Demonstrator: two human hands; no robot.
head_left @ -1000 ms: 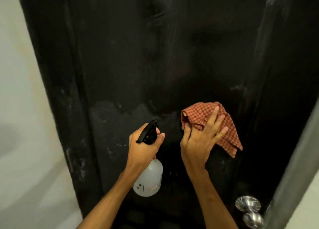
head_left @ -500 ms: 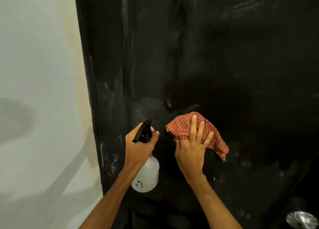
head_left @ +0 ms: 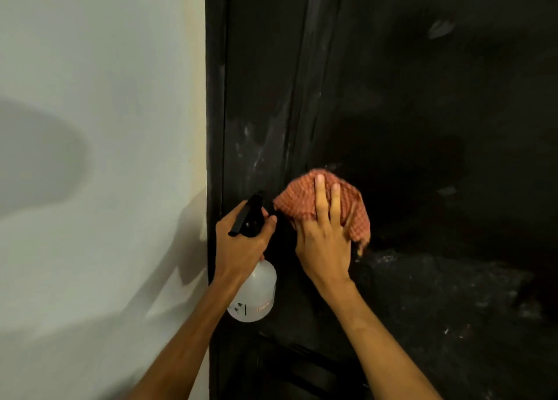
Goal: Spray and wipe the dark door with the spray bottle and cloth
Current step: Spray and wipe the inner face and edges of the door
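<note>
Wiping step. The right hand (head_left: 324,248), fingers straight, presses the checked cloth (head_left: 297,194) flat against the dark door (head_left: 422,113) near its left edge. The left hand (head_left: 241,242) grips the spray bottle (head_left: 256,294) by its neck, just beside. Even palm pressure and overlapping strokes should lift the pale streaks best.

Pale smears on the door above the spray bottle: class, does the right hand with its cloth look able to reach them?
Probably yes. The right hand presses the cloth on the door just right of the pale smears, bare door between; the left hand gripping the spray bottle sits lower.
</note>
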